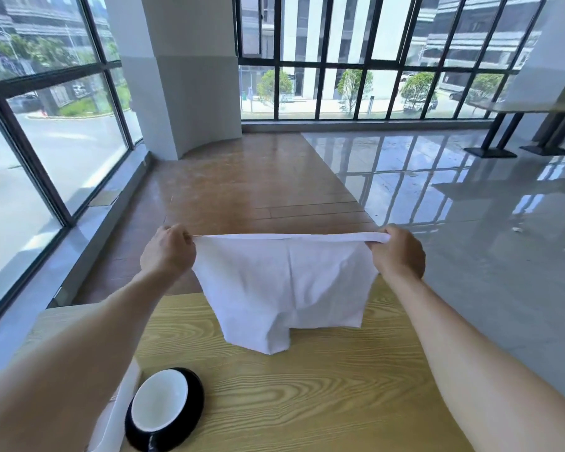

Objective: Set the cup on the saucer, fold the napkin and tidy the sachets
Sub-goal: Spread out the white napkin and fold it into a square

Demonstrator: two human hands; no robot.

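A white cloth napkin (pixel 284 288) hangs stretched in the air above the far edge of the wooden table (pixel 323 393). My left hand (pixel 167 251) pinches its upper left corner and my right hand (pixel 398 252) pinches its upper right corner. The napkin's lower part droops in folds and its tip reaches the tabletop. A cup (pixel 159 401), white inside and black outside, sits on a black saucer (pixel 194 402) near the table's lower left. A white sachet or holder (pixel 118 415) lies just left of the saucer, partly hidden by my left forearm.
The table's far edge lies just under the napkin, with wood and glossy tiled floor beyond. Large windows run along the left and back, with a white pillar (pixel 190 70) between them. Another table with black legs (pixel 509 132) stands at the far right.
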